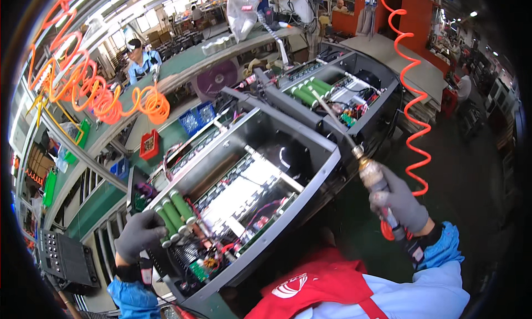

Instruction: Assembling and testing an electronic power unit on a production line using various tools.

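My right hand [407, 202], in a grey glove, is closed round a pneumatic screwdriver [372, 175]. Its long thin bit points up and left toward a second grey metal chassis [382, 104] with green cylinders [313, 92] and circuit boards in it. Nearer to me lies another open grey chassis [310, 136], tilted in view, holding green cylindrical parts [180, 208], wires and boards. At its left corner my left hand [138, 236], also gloved, has its fingers curled beside those cylinders. Whatever may be between these fingers is hidden.
An orange coiled hose [413, 97] hangs at the right; more coils [100, 92] hang upper left. Beyond the near chassis stand a red bin [148, 144] and blue bins [197, 119]. A black control box [64, 258] is lower left. A co-worker [143, 61] stands across the line.
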{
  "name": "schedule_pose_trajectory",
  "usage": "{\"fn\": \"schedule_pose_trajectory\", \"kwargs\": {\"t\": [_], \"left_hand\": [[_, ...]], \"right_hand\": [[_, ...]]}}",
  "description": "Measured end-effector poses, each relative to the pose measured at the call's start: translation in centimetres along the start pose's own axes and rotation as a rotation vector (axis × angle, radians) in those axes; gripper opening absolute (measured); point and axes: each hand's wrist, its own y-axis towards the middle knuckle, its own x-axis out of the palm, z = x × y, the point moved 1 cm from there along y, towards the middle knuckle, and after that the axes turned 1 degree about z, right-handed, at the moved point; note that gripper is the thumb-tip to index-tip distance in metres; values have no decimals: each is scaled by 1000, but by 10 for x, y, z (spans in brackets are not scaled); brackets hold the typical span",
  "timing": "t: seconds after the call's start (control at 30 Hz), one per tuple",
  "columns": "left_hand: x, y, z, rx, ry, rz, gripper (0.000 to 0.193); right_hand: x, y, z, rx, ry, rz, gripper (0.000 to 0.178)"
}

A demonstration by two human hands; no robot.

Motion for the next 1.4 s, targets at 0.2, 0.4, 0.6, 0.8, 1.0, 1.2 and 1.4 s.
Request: {"fn": "schedule_pose_trajectory", "kwargs": {"t": [0.2, 0.4, 0.6, 0.8, 1.0, 1.2, 1.4], "left_hand": [[78, 92, 145, 213, 227, 37, 26], [167, 277, 293, 341, 302, -108, 24], [239, 431, 343, 256, 272, -311, 26], [262, 460, 344, 98, 442, -455, 19], [269, 472, 368, 129, 287, -376, 21], [278, 492, 366, 90, 457, -396, 22], [284, 502, 377, 198, 468, -394, 15]], "right_hand": [[-100, 83, 2, -44, 18, 91, 69], [-163, 145, 7, 43, 141, -52, 71], [-204, 183, 1, 69, 258, -116, 76], [-234, 207, 13, 86, 361, -120, 81], [-246, 229, 10, 85, 380, -184, 80], [-242, 249, 22, 96, 385, -159, 82], [-240, 254, 20, 112, 417, -182, 76]]}}
